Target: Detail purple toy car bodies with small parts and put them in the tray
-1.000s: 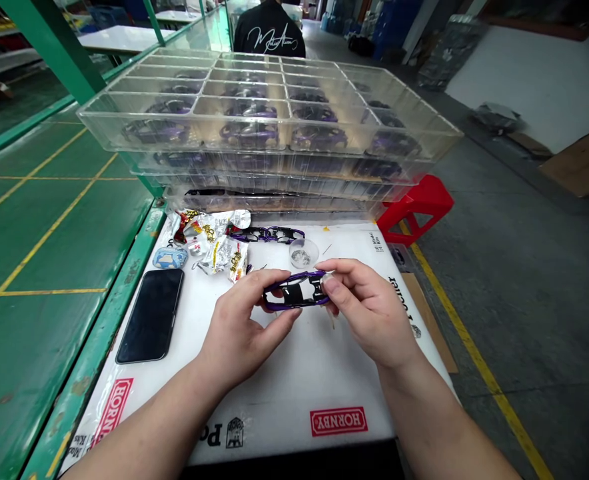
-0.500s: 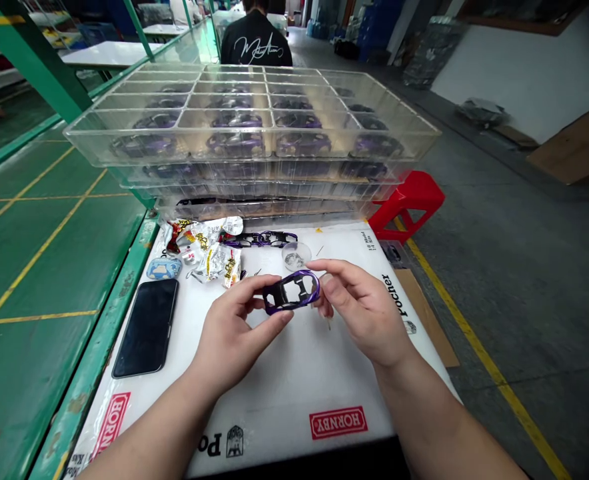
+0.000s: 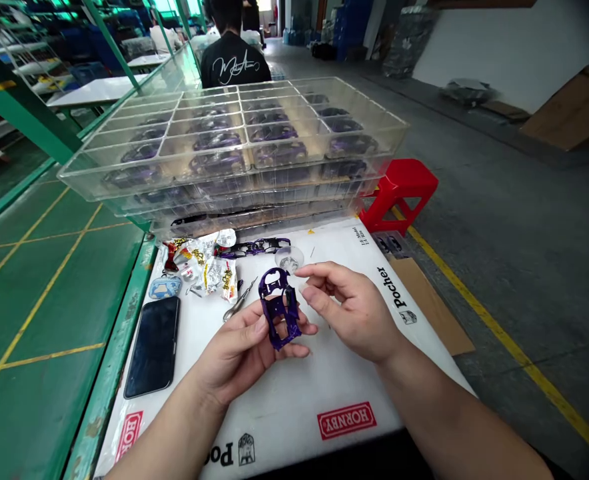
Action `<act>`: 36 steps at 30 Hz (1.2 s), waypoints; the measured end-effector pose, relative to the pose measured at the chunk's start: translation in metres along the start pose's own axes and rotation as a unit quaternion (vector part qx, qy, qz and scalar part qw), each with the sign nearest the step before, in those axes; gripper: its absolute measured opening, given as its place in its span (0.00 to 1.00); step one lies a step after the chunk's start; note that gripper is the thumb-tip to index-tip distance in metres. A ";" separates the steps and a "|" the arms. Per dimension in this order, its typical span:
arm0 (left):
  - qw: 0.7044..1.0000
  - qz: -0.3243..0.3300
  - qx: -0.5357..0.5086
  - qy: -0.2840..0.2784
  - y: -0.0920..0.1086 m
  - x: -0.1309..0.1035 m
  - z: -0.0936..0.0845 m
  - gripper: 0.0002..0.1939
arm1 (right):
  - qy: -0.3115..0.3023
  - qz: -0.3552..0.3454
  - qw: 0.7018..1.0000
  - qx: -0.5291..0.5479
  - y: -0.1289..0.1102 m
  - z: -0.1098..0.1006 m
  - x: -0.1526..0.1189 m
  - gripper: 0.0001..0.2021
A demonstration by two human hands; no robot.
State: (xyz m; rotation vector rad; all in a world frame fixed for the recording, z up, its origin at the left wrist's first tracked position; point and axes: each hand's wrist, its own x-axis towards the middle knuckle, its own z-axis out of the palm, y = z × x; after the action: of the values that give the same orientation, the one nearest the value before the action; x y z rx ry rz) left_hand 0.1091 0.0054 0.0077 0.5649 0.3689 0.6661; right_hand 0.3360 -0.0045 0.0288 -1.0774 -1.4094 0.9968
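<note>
My left hand [image 3: 247,350] holds a purple and black toy car body shell [image 3: 278,308], tilted upright with its openings showing, thumb on its left side. Just right of the shell is my right hand [image 3: 352,310], its thumb and index finger bent toward each other near the shell's upper right edge; whether anything small is between them cannot be made out. Behind the hands lies a small round clear dish [image 3: 289,259] with tiny parts in it. More purple shells [image 3: 257,247] rest beside the dish. A pair of metal tweezers or pliers [image 3: 239,301] lies left of the held shell.
Stacked clear divided trays [image 3: 234,173] with purple shells stand at the far edge of the white printed surface [image 3: 274,427]. Crumpled snack wrappers [image 3: 207,263], a blue item [image 3: 165,287] and a black phone [image 3: 152,347] lie left. A red stool [image 3: 404,190] and a seated person [image 3: 234,63] are beyond.
My left hand has turned the shell from lying sideways to standing lengthwise, and moved slightly down. The right hand has shifted slightly left in view. The head view has turned, uncovering the metal tool.
</note>
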 end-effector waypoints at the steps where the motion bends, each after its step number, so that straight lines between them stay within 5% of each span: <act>1: 1.000 0.002 0.003 0.004 0.001 0.000 0.000 0.19 | 0.001 -0.003 1.000 -0.001 0.000 0.000 0.000 0.11; 23: 0.997 0.023 0.048 0.062 0.001 -0.001 0.001 0.23 | 0.010 -0.007 0.999 -0.043 -0.003 -0.001 -0.001 0.10; 36: 0.998 0.033 0.035 0.029 0.000 0.000 0.000 0.20 | 0.010 -0.006 0.998 -0.056 -0.005 -0.001 -0.001 0.09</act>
State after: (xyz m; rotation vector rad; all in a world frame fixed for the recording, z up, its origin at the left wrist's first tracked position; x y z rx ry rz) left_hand 0.1085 0.0055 0.0079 0.6272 0.4296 0.7367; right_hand 0.3363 -0.0070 0.0334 -1.1567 -1.4678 0.9059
